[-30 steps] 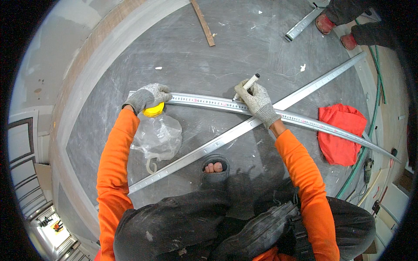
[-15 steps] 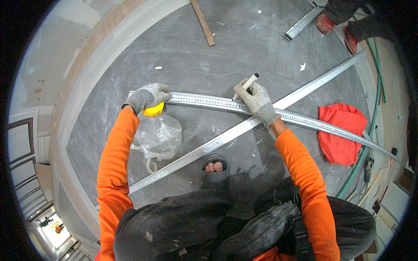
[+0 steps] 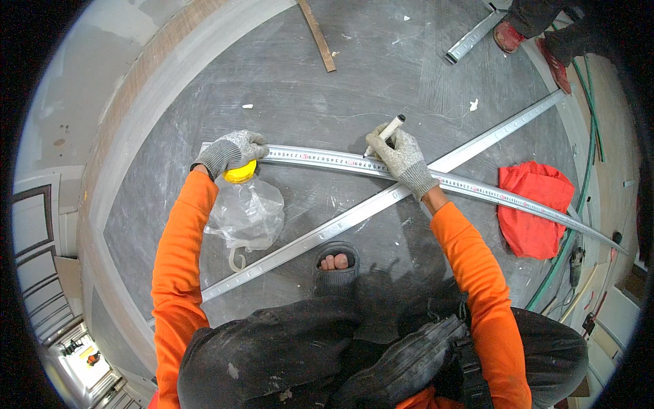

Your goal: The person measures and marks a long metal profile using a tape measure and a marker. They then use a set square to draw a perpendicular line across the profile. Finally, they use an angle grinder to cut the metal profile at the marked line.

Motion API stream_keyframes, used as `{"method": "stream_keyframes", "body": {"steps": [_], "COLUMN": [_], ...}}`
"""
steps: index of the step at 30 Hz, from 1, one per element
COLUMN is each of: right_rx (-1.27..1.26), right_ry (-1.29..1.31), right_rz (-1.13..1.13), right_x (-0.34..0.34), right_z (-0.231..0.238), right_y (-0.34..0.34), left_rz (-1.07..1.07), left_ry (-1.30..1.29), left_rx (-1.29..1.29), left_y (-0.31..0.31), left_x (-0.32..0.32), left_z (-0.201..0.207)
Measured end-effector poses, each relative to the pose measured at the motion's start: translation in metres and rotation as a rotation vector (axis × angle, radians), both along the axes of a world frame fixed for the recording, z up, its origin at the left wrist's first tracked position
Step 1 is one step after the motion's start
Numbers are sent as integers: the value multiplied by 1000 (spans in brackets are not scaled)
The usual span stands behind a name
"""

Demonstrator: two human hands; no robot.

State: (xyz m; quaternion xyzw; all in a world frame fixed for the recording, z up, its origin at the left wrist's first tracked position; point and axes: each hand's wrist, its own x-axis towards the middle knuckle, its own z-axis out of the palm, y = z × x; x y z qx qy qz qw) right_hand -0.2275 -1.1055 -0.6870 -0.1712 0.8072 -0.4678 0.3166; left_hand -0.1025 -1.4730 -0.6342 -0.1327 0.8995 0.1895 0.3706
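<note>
My gloved left hand (image 3: pixel 234 151) is closed on a yellow tape measure (image 3: pixel 240 172), its case partly hidden under the palm. The white tape blade (image 3: pixel 313 159) runs out to the right along a metal profile (image 3: pixel 283 148). In my gloved right hand (image 3: pixel 402 158) is a white marker with a black end (image 3: pixel 388 131), pinched at a slant, its tip at the blade's far edge. That hand rests over the blade and profile. A second metal profile (image 3: pixel 340 220) lies diagonally across, crossing the first near my right hand.
A clear plastic bag with a hook (image 3: pixel 248 215) lies below my left hand. Right of the profiles is a red cloth bag (image 3: pixel 521 208), near green hoses (image 3: pixel 579 191). Another person's red shoes (image 3: pixel 507 37) stand at the upper right beside a short profile (image 3: pixel 471 39). A wooden strip (image 3: pixel 317 34) lies farther off.
Both my hands, the marker and the tape stay in place. The other person's nearer shoe at the upper right has shifted toward the end of the diagonal profile.
</note>
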Motion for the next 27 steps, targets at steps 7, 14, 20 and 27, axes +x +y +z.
{"method": "stream_keyframes", "body": {"steps": [7,14,20,27], "right_rx": [-12,-25,-2,-53], "right_ry": [-22,-12,-13,43], "right_rz": [-23,-19,-8,-83], "right_x": [1,0,0,2], "right_z": [2,3,4,0], "right_y": [0,-1,-1,1], "left_rz": [94,41,22,29], "left_ry": [-7,-35,-12,12], "left_rx": [-30,-53,-59,-59], "left_y": [5,13,11,9], "left_x": [0,-5,-3,0], "left_z": [1,15,15,11]}}
